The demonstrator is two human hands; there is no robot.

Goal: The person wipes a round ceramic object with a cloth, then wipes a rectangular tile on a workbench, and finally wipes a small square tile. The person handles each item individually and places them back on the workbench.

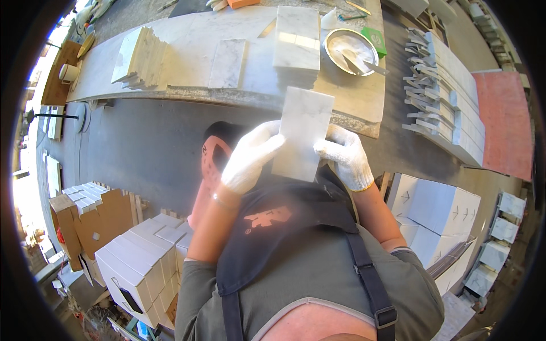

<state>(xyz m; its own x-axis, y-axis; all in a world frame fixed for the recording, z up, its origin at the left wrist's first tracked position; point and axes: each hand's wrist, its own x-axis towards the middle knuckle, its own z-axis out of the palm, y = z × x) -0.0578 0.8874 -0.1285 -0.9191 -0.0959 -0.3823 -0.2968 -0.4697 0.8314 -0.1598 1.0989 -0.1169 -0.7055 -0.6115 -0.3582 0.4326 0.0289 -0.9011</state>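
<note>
A white, faintly grey-veined marble tile point(305, 128) is held upright in front of my body, near the table's front edge. My left hand point(253, 156), in a white knit glove, grips its left edge with the thumb on the face. On the opposite edge my right hand point(345, 153), gloved the same way, closes with its thumb on the face and the fingers behind. Just beyond the tile stands a stack of marble tiles point(297, 42) on the table. A metal bowl point(350, 52) of white paste, with a putty knife point(358, 61) in it, sits to its right.
A single tile point(227, 63) lies on the worktable point(190, 34), with a leaning row of tiles point(139, 57) farther left. A green box point(373, 41) is beside the bowl. White cartons point(142, 256) stand behind me at left, more cartons point(435, 204) at right. Long slabs point(455, 96) lie right of the table.
</note>
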